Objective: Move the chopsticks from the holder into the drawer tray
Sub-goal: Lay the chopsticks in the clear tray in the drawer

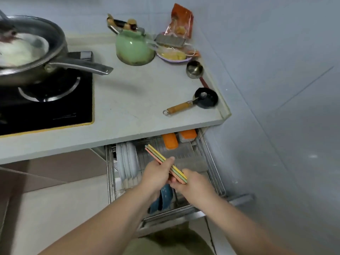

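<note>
The pulled-out wire-mesh steel drawer tray (211,163) under the pale grey countertop (128,100) holds white plates (127,161) standing on edge at its left, two orange-topped blocks (177,139) at the far end, and something blue (162,198) at the near end, mostly hidden behind the wrists and hard to name. Both hands hover over the tray with a bundle of flat pastel chopsticks (161,159) in yellow, green and pink between them. The left hand (158,173) wraps around the bundle's middle, thumb pressed along it. The right hand (191,183) curls around the near end, fingers closed on it. The bundle's long axis runs diagonally, its free end pointing far and left toward the plates, its near end at the right hand; it hangs above the mesh, not touching it. On the counter, a steel frying pan (31,52) sits on a black hob (46,103), its contents white and blurred, its left side cut off. A green kettle (134,48) stands further right.
</note>
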